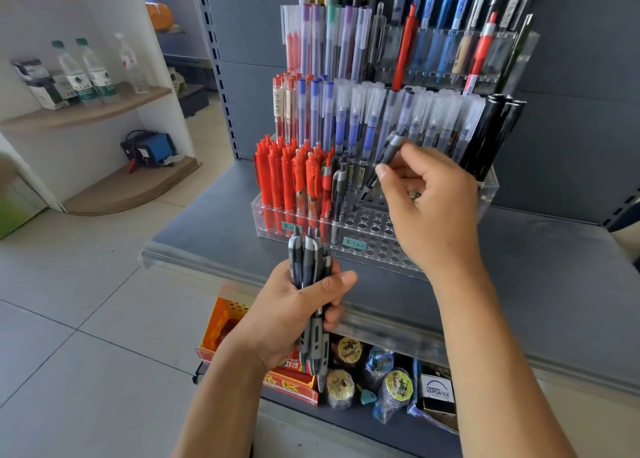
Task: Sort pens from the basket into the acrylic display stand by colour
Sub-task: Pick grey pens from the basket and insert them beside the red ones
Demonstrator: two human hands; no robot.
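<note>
Now I have a bundle (310, 284) of black pens upright in my left hand (294, 314), fingers and thumb wrapped round the middle, so the supply waits close under the stand (374, 236) and my other hand can feed from it. My right hand (427, 201) pinches one black pen (388, 156) between thumb and fingertips, the other fingers loosely curled, tip angled down toward 7 o'clock at the open holes in the front tier. Red pens (287, 177) fill the holes at 9 o'clock of that tier, and a few black pens (341, 187) stand just beside them, so by my reckoning this one belongs in the next free hole to their right. I see no basket. The shelf (207, 229) carries the stand.
</note>
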